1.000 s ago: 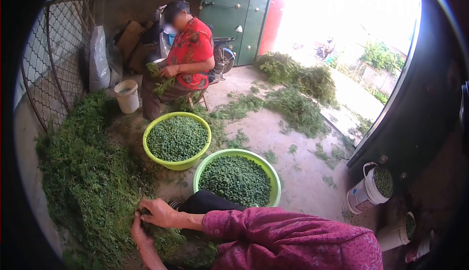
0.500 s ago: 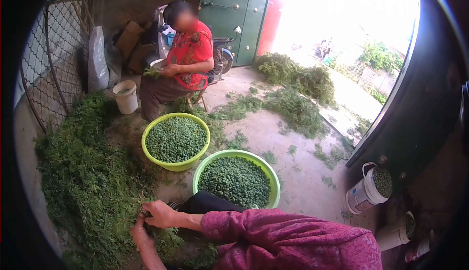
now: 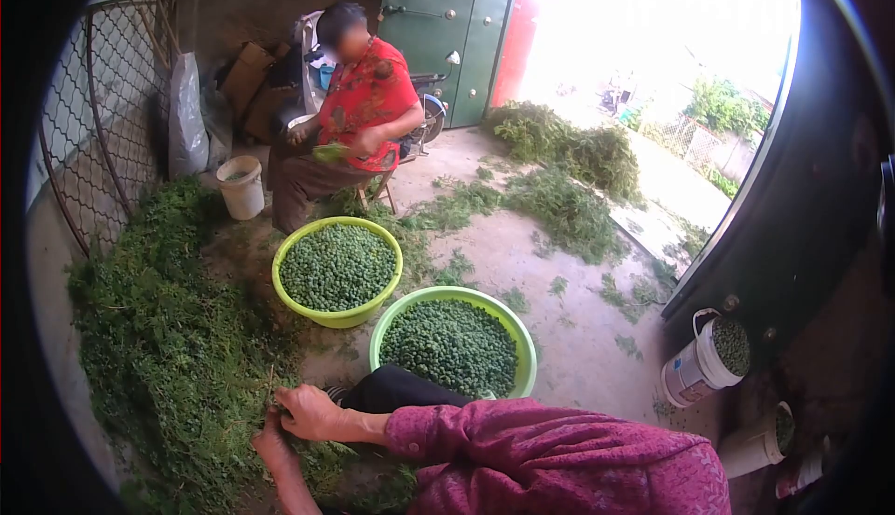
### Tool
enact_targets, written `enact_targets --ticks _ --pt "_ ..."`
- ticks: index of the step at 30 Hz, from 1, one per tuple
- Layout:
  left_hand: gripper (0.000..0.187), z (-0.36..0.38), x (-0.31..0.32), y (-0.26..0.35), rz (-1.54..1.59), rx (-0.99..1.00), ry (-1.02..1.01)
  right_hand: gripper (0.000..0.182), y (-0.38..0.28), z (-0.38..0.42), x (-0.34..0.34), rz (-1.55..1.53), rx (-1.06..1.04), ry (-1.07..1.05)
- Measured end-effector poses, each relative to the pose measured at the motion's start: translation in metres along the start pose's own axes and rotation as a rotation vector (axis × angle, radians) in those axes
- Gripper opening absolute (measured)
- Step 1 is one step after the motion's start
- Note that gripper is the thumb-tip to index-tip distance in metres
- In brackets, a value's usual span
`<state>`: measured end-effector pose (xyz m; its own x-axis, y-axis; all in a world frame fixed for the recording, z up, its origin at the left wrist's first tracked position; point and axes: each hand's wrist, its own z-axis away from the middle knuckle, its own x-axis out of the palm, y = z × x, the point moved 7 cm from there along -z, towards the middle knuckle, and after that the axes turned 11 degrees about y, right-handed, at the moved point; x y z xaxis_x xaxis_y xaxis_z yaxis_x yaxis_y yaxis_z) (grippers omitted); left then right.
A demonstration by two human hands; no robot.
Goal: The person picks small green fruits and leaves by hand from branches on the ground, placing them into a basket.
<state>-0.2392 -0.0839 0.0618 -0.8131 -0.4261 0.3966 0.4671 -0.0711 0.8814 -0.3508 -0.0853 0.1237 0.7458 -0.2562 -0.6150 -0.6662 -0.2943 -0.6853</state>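
Your right hand (image 3: 312, 412) slid down onto the left hand (image 3: 270, 445), both pinched on a stem (image 3: 271, 389) standing upright in the greens pile (image 3: 168, 329).

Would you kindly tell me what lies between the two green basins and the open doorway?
In the head view, bare concrete floor with scattered green sprigs lies between the green basins and the doorway.

Green basin (image 3: 522, 352) close right of both hands (image 3: 294, 422); plant heap (image 3: 158, 329) seemingly crowding left.

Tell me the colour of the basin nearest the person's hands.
Bright green basin, full of small green pods, clearest in the head view.
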Motion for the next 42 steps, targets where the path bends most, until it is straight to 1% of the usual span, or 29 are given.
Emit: enact_targets --ticks 1,5,7,8,10,14,16,17,19,23,25,26,28,29,31,33,35,36,37,39,41,42 --pt "0.013 0.001 0.000 0.003 -0.026 0.040 0.006 0.021 -0.002 0.001 -0.003 0.022 0.000 0.005" --pt "0.013 -0.007 -0.005 -0.003 -0.051 0.043 0.003 0.022 -0.002 0.003 -0.006 0.017 0.030 -0.009" --pt "0.014 -0.012 -0.007 -0.012 -0.001 -0.080 -0.036 0.023 0.000 0.001 -0.003 -0.167 -0.014 0.015" --pt "0.014 -0.013 -0.008 -0.013 -0.001 -0.079 -0.034 0.023 0.003 0.000 0.000 -0.168 -0.015 0.014" --pt "0.017 -0.015 -0.005 -0.017 0.152 -0.110 -0.090 0.023 0.002 -0.003 -0.004 -0.265 -0.016 0.028" --pt "0.019 -0.019 -0.006 -0.021 0.184 -0.139 -0.131 0.020 0.001 -0.001 -0.004 -0.207 -0.047 -0.039" --pt "0.019 -0.021 -0.009 -0.018 0.139 -0.055 -0.094 0.018 -0.002 0.004 -0.004 -0.266 -0.114 0.040" --pt "0.019 -0.021 -0.009 -0.017 0.137 -0.057 -0.093 0.018 -0.001 0.005 0.000 -0.267 -0.111 0.040" --pt "0.019 -0.019 -0.012 -0.012 0.027 -0.007 -0.038 0.017 0.002 0.006 0.006 -0.123 -0.075 0.017" --pt "0.018 -0.015 -0.015 -0.005 -0.051 -0.010 0.002 0.015 -0.002 0.008 0.007 -0.046 -0.054 -0.027" --pt "0.018 -0.012 -0.010 -0.002 0.099 -0.072 -0.065 0.017 -0.015 0.005 -0.004 -0.155 -0.132 -0.003" --pt "0.018 -0.013 -0.011 -0.002 0.099 -0.072 -0.065 0.017 -0.015 0.003 -0.006 -0.156 -0.131 -0.002" --pt "0.020 -0.015 -0.012 -0.004 0.072 -0.061 -0.082 0.020 -0.028 -0.001 -0.018 -0.347 -0.243 0.087" --pt "0.020 -0.021 -0.020 -0.007 0.072 -0.059 -0.077 0.020 -0.029 -0.002 -0.020 -0.351 -0.244 0.083" --pt "0.016 -0.026 -0.023 -0.012 0.109 -0.188 -0.148 0.021 -0.018 0.000 -0.004 -0.639 0.174 -0.229" --pt "0.018 -0.022 -0.023 -0.012 0.091 -0.182 -0.153 0.018 0.000 -0.001 0.017 -0.681 0.215 -0.255" --pt "0.018 -0.017 -0.016 -0.007 0.163 -0.157 -0.207 0.015 0.015 0.004 0.036 -1.001 0.526 -0.312" --pt "0.018 -0.019 -0.017 -0.009 0.163 -0.158 -0.205 0.015 0.018 0.006 0.040 -1.031 0.648 -0.297" --pt "0.017 -0.022 -0.019 -0.014 0.172 -0.184 -0.204 0.015 0.017 0.007 0.040 -1.031 0.649 -0.299" --pt "0.017 -0.027 -0.020 -0.022 0.183 -0.208 -0.201 0.018 0.019 0.014 0.045 -1.057 0.832 -0.296" --pt "0.023 -0.036 -0.032 -0.024 0.030 -0.069 -0.047 0.018 0.020 0.015 0.046 -1.009 0.851 -0.302" --pt "0.023 -0.031 -0.031 -0.021 0.028 -0.069 -0.045 0.018 0.022 0.017 0.047 -0.962 0.869 -0.305"
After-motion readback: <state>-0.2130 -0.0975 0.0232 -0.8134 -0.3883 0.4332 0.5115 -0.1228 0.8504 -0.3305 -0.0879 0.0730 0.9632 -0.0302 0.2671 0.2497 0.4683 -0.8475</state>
